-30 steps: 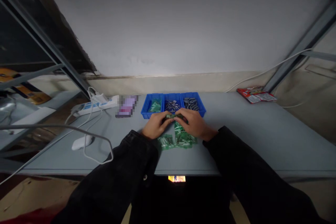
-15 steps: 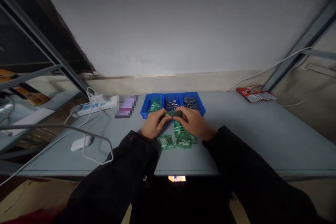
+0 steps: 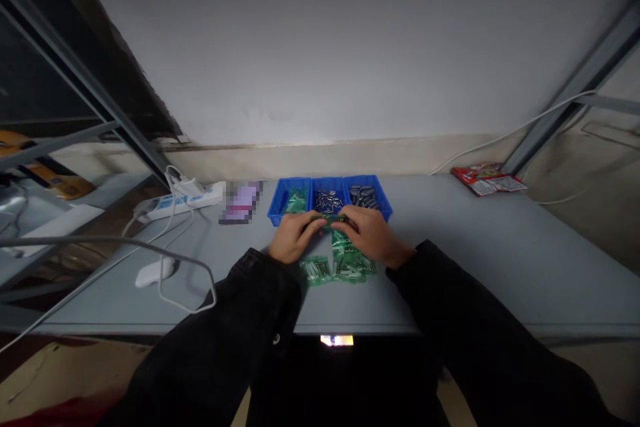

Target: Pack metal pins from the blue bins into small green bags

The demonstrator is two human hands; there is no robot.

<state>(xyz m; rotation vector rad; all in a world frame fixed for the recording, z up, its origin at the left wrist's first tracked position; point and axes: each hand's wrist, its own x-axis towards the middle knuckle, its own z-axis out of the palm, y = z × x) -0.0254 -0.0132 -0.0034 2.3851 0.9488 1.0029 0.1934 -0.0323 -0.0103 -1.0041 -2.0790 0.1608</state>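
Between my two hands is a small green plastic bag (image 3: 330, 220), pinched at its left end by my left hand (image 3: 295, 236) and at its right end by my right hand (image 3: 371, 233). Fingers of both hands are closed on it and hide much of it. Just below lie several filled green bags (image 3: 350, 268) with pale metal pins showing through. Right behind my hands stand three joined blue bins (image 3: 274, 213). Green bags (image 3: 296, 200) are in the left one, small shiny metal pins (image 3: 327, 201) in the middle one, and larger dark grey cylinders (image 3: 363, 196) in the right one.
Left of the bins lies a pixelated phone-like object (image 3: 241, 203), then a white power strip (image 3: 200, 197) with cables. A white mouse-like object (image 3: 155, 273) rests nearer. A grey cable loops above the table's left side. A red packet (image 3: 487, 179) lies at the back right.
The green bag has tilted slightly and sits a little lower between my fingers. Both hands have stayed almost in place, still gripping it.
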